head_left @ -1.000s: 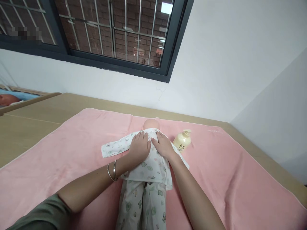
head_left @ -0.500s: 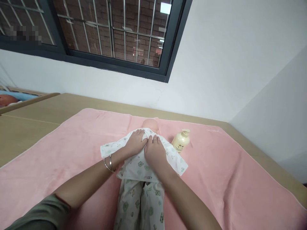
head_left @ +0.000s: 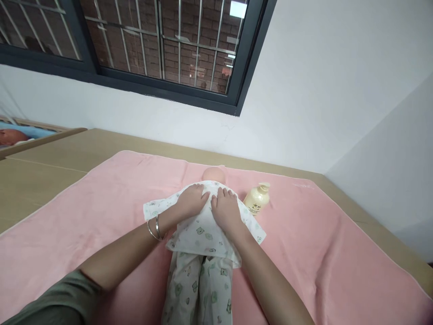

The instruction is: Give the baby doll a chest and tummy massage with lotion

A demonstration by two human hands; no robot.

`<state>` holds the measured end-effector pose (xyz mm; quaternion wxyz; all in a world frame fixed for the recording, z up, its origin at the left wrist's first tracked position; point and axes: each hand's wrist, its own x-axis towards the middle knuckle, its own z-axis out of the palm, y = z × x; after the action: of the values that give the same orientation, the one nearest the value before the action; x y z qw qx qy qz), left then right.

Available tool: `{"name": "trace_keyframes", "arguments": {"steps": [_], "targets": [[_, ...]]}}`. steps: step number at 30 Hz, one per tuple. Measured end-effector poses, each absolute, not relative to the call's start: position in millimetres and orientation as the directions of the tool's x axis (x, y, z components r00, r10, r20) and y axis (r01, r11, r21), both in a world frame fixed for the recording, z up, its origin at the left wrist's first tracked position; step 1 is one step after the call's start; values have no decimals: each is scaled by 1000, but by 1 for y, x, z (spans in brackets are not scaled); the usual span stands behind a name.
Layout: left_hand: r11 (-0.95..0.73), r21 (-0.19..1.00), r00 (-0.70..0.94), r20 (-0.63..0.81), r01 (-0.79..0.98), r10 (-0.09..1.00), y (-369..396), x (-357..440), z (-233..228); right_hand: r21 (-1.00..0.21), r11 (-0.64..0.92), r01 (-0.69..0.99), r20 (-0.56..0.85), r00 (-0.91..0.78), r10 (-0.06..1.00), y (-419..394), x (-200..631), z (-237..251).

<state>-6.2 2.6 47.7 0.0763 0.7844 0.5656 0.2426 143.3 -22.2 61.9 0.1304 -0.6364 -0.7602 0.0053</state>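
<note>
Left hand (head_left: 191,201) and right hand (head_left: 226,208) lie open, palms flat on the baby doll's printed top (head_left: 203,232); press evenly, smoothing outward from the collar.

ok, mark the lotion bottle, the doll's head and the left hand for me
lotion bottle (head_left: 256,200), head view, on its cream body below the pump.
doll's head (head_left: 213,174), head view, on the bare crown above the shirt collar.
left hand (head_left: 192,201), head view, on the back of the hand, flat on the printed shirt.

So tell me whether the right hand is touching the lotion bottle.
Apart. The head view shows the right hand flat on the doll's printed top, with cloth between it and the lotion bottle.
</note>
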Motion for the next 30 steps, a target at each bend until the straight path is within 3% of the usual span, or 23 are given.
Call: {"name": "trace_keyframes", "arguments": {"steps": [3, 6, 9, 14, 16, 21, 24, 27, 30], "targets": [[-357, 461, 249, 280, 813, 927, 15, -13, 47, -83, 224, 971, 237, -199, 951, -41, 127, 58], [-340, 378, 227, 313, 861, 922, 12, -9, 41, -46, 295, 954, 257, -274, 927, -43, 126, 57], [-329, 229, 231, 370, 916, 900, -9, 5, 34, -136, 325, 936, 228, -290, 929, -28, 140, 62], [-384, 48, 334, 402, 922, 853, -43, 22, 35, -284, 210, 935, 129, -180, 975, -3, 161, 67], [-398, 83, 341, 376, 914, 861, -40, 19, 40, -259, 201, 945, 139, -169, 976, -5, 158, 66], [-329, 330, 235, 293, 885, 927, -2, 0, 41, -69, 211, 975, 241, -189, 952, -35, 133, 60], [-327, 404, 202, 321, 854, 925, 12, -5, 32, 14, 261, 965, 310, -252, 917, -49, 122, 55], [-336, 410, 179, 375, 848, 909, 14, -5, 23, -1, 304, 953, 340, -285, 896, -49, 124, 52], [-333, 400, 172, 388, 854, 905, 10, -2, 19, -128, 325, 937, 332, -268, 904, -37, 132, 53]]}}
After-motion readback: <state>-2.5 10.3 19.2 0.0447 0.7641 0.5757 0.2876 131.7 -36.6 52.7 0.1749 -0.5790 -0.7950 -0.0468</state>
